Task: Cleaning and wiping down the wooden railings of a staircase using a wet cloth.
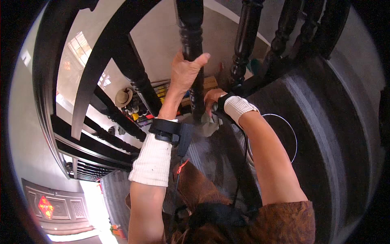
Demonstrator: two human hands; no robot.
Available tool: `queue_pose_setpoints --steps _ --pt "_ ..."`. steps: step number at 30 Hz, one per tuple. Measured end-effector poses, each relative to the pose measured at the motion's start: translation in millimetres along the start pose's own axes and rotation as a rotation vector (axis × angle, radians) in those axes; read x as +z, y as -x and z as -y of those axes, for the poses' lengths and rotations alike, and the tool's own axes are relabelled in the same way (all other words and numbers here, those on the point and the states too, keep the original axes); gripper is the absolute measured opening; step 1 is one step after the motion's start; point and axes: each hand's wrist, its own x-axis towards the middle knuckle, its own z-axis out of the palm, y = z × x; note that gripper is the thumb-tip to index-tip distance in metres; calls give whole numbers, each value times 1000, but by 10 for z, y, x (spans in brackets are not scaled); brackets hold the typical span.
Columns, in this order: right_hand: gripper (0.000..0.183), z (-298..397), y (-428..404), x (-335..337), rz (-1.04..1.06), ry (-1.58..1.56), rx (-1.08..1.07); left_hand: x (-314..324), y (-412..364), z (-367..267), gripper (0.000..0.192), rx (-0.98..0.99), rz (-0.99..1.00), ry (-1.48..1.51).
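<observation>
My left hand [186,70] is closed around a dark turned baluster [191,33] of the staircase railing, its thumb across the front. Lower down, my right hand [214,99] grips a greyish cloth [210,123] at the foot of the same baluster; its fingertips are partly hidden. Both wrists have white ribbed cuffs with black straps. A round basin [295,137] with a pale rim, partly hidden by my right forearm, rests on the dark stairs.
Dark stair treads [317,122] curve down the right side. More balusters [245,39] stand at the upper right. Beyond the railing, below, are a shoe rack [141,114], a hat [123,97] and a cardboard box [210,83]. The dark handrail [45,61] bends along the left.
</observation>
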Motion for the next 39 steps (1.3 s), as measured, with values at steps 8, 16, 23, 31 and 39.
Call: queue_pose_setpoints --steps 8,16,23,31,39 --pt "31 311 1031 -296 -54 1140 -83 117 45 -77 41 68 -51 111" --pt "27 745 1818 -1065 -485 1690 109 20 20 -170 47 -44 -34 -44" --pt "28 393 1911 -1744 -423 1620 29 37 67 -249 56 -198 -44 -26" --pt "25 615 2454 -2699 -803 1632 43 60 6 -125 37 -122 -45 1" --pt "39 566 2574 -2694 -1307 1575 28 -29 29 -132 33 -167 28 -8"
